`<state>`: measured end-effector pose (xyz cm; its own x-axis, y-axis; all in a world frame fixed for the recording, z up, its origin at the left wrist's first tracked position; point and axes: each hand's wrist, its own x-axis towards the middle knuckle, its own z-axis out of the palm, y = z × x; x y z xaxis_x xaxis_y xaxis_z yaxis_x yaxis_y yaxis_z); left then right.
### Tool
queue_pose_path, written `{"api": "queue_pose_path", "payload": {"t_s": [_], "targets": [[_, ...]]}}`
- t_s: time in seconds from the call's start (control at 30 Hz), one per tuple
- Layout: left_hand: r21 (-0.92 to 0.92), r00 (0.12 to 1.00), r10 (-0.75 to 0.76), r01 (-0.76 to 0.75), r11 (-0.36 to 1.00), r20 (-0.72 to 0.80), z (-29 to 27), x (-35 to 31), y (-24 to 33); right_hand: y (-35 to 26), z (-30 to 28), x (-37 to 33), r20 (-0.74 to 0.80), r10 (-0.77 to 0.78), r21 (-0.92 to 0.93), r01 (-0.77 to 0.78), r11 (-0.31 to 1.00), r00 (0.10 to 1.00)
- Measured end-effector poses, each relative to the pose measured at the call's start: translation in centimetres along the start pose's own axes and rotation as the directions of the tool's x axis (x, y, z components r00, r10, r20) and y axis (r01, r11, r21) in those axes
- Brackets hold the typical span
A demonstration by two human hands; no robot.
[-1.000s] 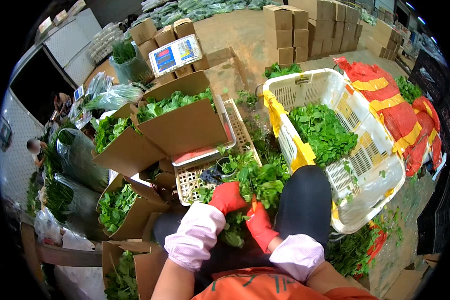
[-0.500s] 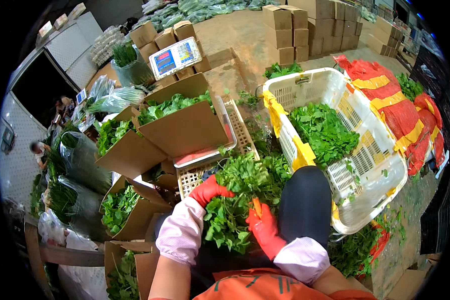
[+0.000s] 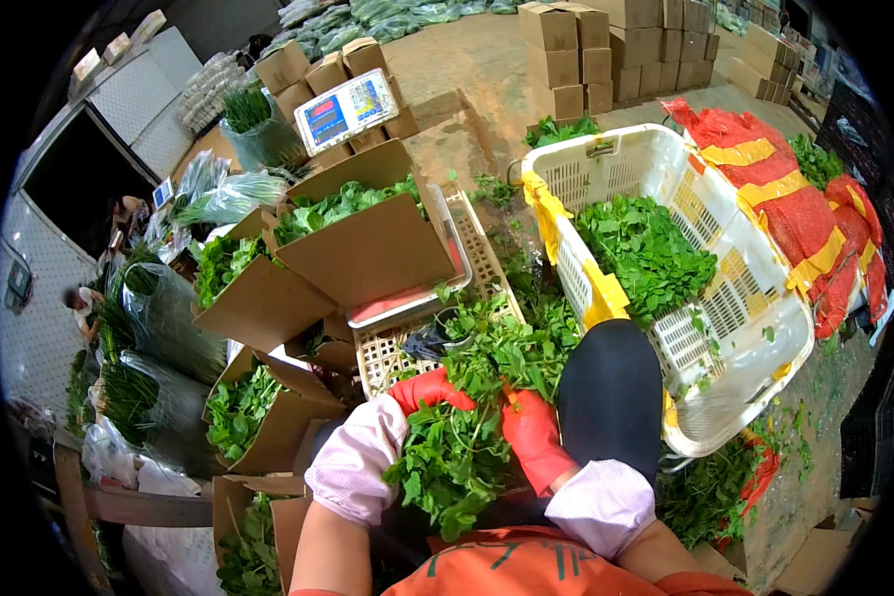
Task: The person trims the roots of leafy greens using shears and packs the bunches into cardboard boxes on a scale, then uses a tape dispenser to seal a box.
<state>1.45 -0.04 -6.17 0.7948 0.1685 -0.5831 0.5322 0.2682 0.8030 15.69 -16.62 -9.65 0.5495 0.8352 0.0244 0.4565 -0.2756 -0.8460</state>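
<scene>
A bunch of leafy green stems point(image 3: 452, 457) hangs over my lap, its leaves spreading toward me. My left hand point(image 3: 432, 390), in a red glove, is closed around it from the left side. Close by on the right, my right hand point(image 3: 534, 429), gloved in red too, grips a small orange-handled tool point(image 3: 510, 396); leaves hide its working end. Just beyond both hands lies a heap of loose greens point(image 3: 531, 348), touching the bunch. A white plastic crate point(image 3: 735, 417) stands to the right of my knee, with a pile of trimmed-looking greens point(image 3: 646, 256) inside.
Cardboard boxes of greens point(image 3: 348, 248) stand at my left, below a digital scale display point(image 3: 346, 111). A slatted cream crate point(image 3: 487, 263) sits ahead. Red mesh sacks point(image 3: 755, 169) lie beyond the white crate. Bagged long green stalks point(image 3: 169, 318) line the far left; stacked cartons point(image 3: 566, 60) stand behind.
The bunch has dropped nearer to my lap and its leaves hang lower. My right hand has shifted slightly up and right, and my left fingers sit slightly lower and farther right.
</scene>
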Motion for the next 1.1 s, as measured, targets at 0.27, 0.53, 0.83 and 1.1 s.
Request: {"api": "queue_pose_path", "payload": {"t_s": [0.27, 0.53, 0.83, 1.1], "targets": [[-0.349, 0.941, 0.199, -0.096, 0.932, 0.273, 2.6, -1.1, 0.5, -1.3, -1.0, 1.9, 0.386, 0.094, 0.851, -0.393, 0.348, 0.918], [-0.465, 0.827, 0.442, -0.257, 0.847, 0.347, 3.0, -2.9, -0.3, 0.5, -0.8, 0.7, 0.373, -0.111, 0.443, -0.071, 0.894, 0.921], [-0.338, 0.811, 0.569, -0.501, 0.797, 0.137, 1.3, -3.1, 0.4, 2.9, 1.4, 1.1, 0.429, 0.283, 0.491, -0.484, 0.724, 0.858], [-0.447, 0.803, 0.564, -0.583, 0.679, -0.191, -0.5, -7.3, 4.0, -3.2, -2.8, 4.4, 0.334, 0.179, 0.462, -0.326, 0.825, 0.926]]}}
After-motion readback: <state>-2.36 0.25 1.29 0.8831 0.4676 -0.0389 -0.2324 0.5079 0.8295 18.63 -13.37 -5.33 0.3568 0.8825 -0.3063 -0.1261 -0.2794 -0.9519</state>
